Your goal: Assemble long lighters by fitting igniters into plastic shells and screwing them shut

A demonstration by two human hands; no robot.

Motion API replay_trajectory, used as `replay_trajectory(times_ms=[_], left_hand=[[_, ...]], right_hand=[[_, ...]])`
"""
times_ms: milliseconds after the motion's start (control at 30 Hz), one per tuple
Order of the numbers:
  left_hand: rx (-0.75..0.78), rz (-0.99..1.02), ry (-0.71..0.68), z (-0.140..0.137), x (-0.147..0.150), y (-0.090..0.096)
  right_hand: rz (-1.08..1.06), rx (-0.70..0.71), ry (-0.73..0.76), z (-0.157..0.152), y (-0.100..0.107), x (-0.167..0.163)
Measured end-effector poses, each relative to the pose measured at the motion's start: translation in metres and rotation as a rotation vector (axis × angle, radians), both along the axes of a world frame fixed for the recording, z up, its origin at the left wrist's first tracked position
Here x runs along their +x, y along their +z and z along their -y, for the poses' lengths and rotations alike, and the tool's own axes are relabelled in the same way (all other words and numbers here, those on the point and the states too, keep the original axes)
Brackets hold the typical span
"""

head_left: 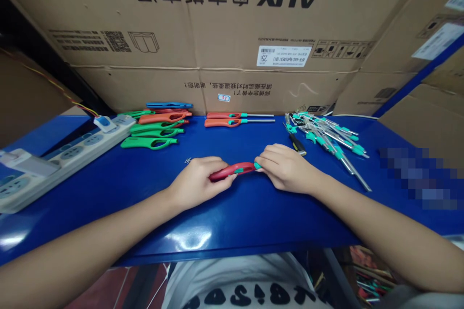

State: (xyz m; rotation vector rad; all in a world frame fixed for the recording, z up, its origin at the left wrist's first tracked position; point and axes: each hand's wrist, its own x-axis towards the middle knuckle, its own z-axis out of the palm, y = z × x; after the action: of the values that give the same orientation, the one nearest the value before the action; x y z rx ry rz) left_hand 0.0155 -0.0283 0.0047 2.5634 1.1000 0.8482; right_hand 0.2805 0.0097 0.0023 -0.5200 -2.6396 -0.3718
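Above the middle of the blue table, my left hand (203,181) is closed round the body of a red long-necked lighter (232,170) with a teal trigger. My right hand (284,168) pinches the teal collar at the lighter's front end; the rest of that end is hidden behind its fingers. Beyond lie two finished-looking orange lighters (223,122) with metal tubes. A heap of metal tubes with teal parts and wires (329,137) lies past my right hand, with a black and yellow screwdriver (297,145) at its near side.
Several green, orange and blue lighter bodies (154,142) lie at the back left. A white power strip (68,154) with plugs runs along the left. Cardboard (224,24) walls the back of the blue table (152,227). Tiny metal pieces (188,160) lie behind my left hand.
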Motion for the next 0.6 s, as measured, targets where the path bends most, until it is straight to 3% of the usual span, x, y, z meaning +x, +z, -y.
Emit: replay_trajectory(times_ms=[167,300,600], left_hand=[[0.243,-0.135,-0.016,0.005,-0.005,-0.004],[0.334,-0.235,0.034,0.007,-0.006,-0.009],[0.005,-0.363,0.043,0.001,0.002,0.000]], right_hand=[[-0.023,-0.037,-0.002,0.005,0.001,-0.001],[-0.008,-0.100,0.005,0.006,-0.001,-0.001],[0.193,-0.433,-0.202,-0.004,0.013,0.007]])
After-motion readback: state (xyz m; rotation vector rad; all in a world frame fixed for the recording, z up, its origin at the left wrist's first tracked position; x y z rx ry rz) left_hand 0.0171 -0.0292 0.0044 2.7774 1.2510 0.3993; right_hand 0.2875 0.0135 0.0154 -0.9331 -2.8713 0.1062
